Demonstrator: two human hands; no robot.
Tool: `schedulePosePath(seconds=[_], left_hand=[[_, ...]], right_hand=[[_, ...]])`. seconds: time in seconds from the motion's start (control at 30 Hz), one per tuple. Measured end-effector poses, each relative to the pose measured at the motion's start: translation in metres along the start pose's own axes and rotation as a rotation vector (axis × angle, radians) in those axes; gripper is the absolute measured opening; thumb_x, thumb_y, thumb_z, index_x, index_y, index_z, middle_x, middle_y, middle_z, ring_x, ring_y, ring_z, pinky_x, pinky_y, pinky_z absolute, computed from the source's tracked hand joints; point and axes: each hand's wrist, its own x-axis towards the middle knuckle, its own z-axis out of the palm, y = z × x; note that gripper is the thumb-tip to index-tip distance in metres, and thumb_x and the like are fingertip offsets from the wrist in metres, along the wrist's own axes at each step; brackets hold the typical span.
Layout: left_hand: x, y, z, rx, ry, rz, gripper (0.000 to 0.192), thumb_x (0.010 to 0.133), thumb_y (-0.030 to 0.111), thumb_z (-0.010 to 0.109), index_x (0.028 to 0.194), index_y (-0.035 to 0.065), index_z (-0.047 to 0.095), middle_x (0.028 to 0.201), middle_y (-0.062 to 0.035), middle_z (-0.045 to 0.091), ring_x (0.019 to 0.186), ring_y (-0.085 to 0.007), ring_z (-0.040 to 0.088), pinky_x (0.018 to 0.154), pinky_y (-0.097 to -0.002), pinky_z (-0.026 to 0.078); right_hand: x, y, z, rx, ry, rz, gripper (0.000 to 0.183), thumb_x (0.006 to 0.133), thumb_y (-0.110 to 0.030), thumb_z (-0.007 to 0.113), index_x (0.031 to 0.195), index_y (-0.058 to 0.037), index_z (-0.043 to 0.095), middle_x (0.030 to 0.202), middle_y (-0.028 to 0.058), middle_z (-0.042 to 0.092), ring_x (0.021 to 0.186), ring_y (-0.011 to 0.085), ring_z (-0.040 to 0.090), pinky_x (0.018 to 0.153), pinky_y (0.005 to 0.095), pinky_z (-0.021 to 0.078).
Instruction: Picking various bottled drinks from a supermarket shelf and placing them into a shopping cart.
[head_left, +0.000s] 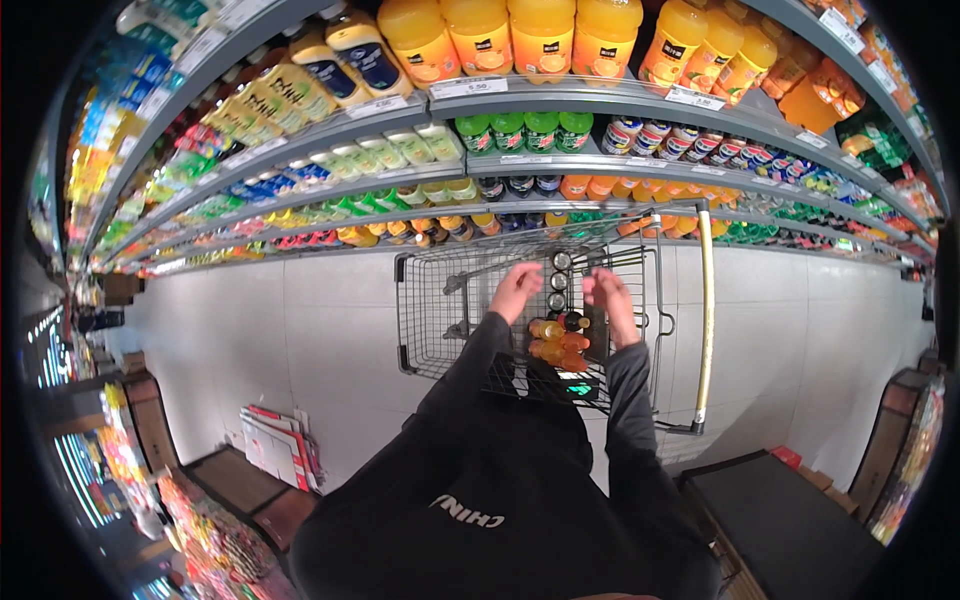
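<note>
Both hands are raised over a wire shopping cart (431, 315) that stands side-on before me. My left hand (519, 289) is loosely curled with its fingers apart, holding nothing, just left of a row of cans (559, 281) in the cart. To the right of those cans is my right hand (609, 296), its fingers partly bent and nothing seen in it. Nearer my body, several bottles of orange drink (559, 345) lie or stand in the cart beside a dark bottle (574, 321). The cart's yellowish push handle (705, 315) is on the right.
Beyond the cart runs a long drinks shelf (525, 161) full of bottles. Flattened cardboard (277, 446) leans at lower left, near packaged goods (210, 532). A dark flat-topped stand (787, 525) is at lower right. Tiled floor (337, 322) shows on both sides of the cart.
</note>
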Motion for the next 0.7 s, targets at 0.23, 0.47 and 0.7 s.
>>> schedulePosePath(seconds=[0.23,0.47,0.7], left_hand=[[0.14,0.12,-0.01,0.171,0.102,0.598,0.034,0.102,0.018,0.058,0.133,0.0031,0.055,0.12,-0.0117,0.067,0.107,-0.0187,0.065,0.094,-0.0304,0.05],[0.18,0.18,0.014,0.391,0.174,0.501,0.057,0.094,0.021,0.061,0.144,-0.0002,0.043,0.143,-0.0249,0.05,0.134,-0.0396,0.049,0.108,-0.0424,0.042],[0.181,0.193,0.037,0.551,0.21,0.465,0.066,0.088,0.018,0.066,0.145,-0.0023,0.039,0.141,-0.0238,0.047,0.127,-0.042,0.052,0.103,-0.0471,0.046]], right_hand=[[0.111,-0.162,0.108,-0.136,0.092,-0.687,0.041,0.1,-0.021,0.062,0.134,-0.0002,0.052,0.123,0.0102,0.064,0.115,0.017,0.059,0.097,0.0304,0.046],[0.194,-0.208,0.156,-0.456,0.209,-0.856,0.033,0.085,-0.018,0.07,0.103,0.0093,0.067,0.096,0.0274,0.071,0.09,0.0339,0.071,0.081,0.0399,0.0514],[0.195,-0.211,0.134,-0.677,0.219,-0.551,0.04,0.085,-0.031,0.072,0.107,0.003,0.07,0.103,0.0253,0.071,0.097,0.0389,0.069,0.086,0.0444,0.0524]])
